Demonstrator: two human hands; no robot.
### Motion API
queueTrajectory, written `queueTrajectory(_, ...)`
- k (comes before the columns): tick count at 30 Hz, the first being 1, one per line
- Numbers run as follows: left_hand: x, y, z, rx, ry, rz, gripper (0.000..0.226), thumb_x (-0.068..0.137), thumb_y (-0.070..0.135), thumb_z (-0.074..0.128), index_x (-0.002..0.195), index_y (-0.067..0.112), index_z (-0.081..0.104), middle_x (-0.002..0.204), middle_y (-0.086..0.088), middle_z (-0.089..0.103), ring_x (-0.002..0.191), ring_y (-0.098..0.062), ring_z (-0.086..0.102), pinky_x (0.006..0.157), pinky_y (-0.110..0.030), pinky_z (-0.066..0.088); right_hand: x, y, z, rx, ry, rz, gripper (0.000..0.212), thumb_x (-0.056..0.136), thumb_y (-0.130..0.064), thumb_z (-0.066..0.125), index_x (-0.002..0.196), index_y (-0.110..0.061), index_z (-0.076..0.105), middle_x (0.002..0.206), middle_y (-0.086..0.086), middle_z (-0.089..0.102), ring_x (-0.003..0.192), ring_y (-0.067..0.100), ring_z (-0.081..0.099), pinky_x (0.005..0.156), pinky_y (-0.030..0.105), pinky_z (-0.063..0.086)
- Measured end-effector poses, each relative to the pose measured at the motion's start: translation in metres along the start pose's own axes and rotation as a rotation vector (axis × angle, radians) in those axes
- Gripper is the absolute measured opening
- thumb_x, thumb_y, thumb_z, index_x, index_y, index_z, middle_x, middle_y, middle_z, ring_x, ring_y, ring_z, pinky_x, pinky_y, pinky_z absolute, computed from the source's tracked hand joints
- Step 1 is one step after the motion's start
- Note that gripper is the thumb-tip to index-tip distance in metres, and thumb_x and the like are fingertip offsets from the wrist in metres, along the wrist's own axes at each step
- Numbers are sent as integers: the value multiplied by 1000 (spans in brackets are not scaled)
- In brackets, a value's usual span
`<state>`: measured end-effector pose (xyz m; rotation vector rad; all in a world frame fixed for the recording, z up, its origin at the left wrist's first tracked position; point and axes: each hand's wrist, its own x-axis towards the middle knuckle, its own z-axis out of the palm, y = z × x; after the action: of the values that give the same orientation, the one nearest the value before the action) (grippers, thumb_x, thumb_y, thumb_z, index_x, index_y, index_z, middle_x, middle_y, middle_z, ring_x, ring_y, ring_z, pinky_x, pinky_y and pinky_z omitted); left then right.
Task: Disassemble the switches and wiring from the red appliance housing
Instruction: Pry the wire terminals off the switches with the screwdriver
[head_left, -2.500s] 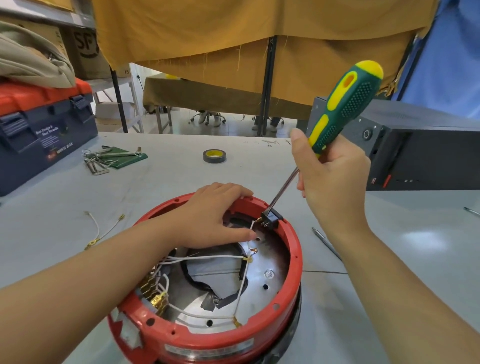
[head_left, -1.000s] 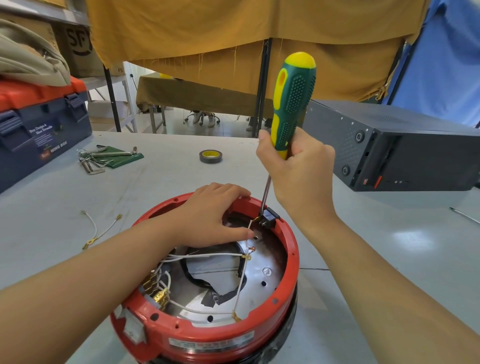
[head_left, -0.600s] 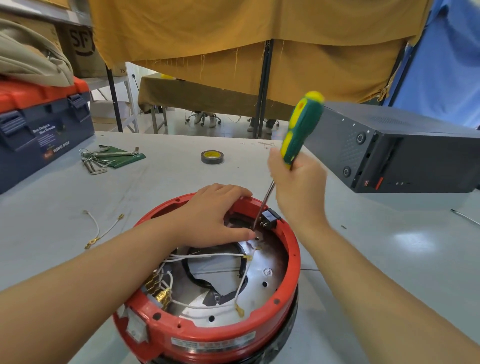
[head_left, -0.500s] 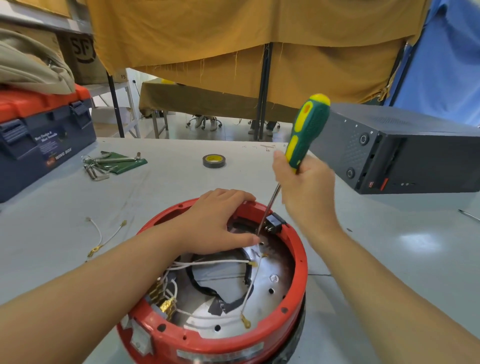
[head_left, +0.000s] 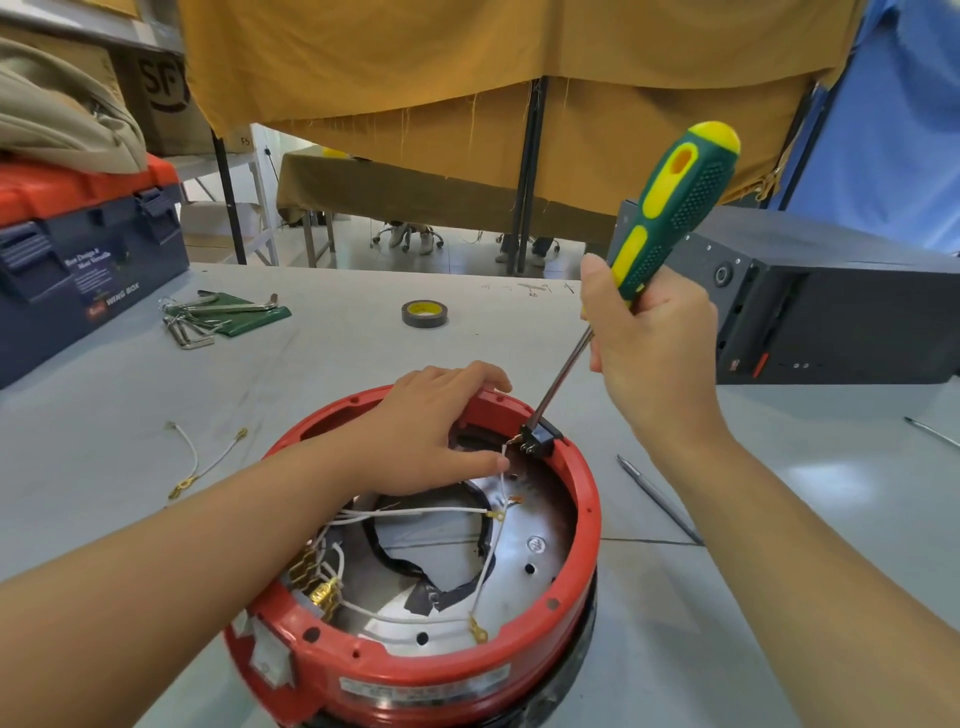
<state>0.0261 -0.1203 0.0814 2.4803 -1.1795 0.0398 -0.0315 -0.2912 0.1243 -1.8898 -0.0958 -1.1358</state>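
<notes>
The round red appliance housing (head_left: 582, 519) sits open side up on the grey table, with white wires (head_left: 415, 513) and brass terminals (head_left: 317, 587) inside. A small black switch (head_left: 540, 440) is mounted at its far rim. My left hand (head_left: 431, 426) grips that far rim, fingers over the outside and thumb inside beside the switch. My right hand (head_left: 649, 353) grips a green and yellow screwdriver (head_left: 670, 208), whose handle leans up to the right. Its shaft slants down and the tip is at the switch.
A blue and red toolbox (head_left: 78, 260) stands at the left, hex keys (head_left: 208, 317) and a tape roll (head_left: 424, 314) further back. A loose white wire (head_left: 197, 457) lies left of the housing. A black case (head_left: 831, 306) is at the right, with thin metal rods (head_left: 660, 499) nearby.
The screwdriver handle went from leaning right to nearly upright, then tilted right again, with its tip staying around the black switch. My left hand kept its grip on the rim.
</notes>
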Motion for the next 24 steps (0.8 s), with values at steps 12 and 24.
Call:
queueTrajectory(12, 5, 2, -1, -125, -62, -85, 7, 84, 45, 64, 78, 46, 66, 143, 14, 38, 133, -15, 26, 114, -41, 15, -8, -11, 5, -39, 25, -82, 47, 94, -23, 59, 52, -25, 36, 43, -2, 39, 50, 28, 50, 47, 29, 34)
queueTrajectory(24, 7, 5, -3, -110, -66, -74, 19, 85, 40, 64, 69, 50, 59, 141, 11, 40, 131, -17, 29, 114, -42, 15, -8, -21, 14, -66, -11, -168, 50, 91, -17, 62, 55, -35, 32, 43, -16, 31, 46, 1, 46, 47, 7, 29)
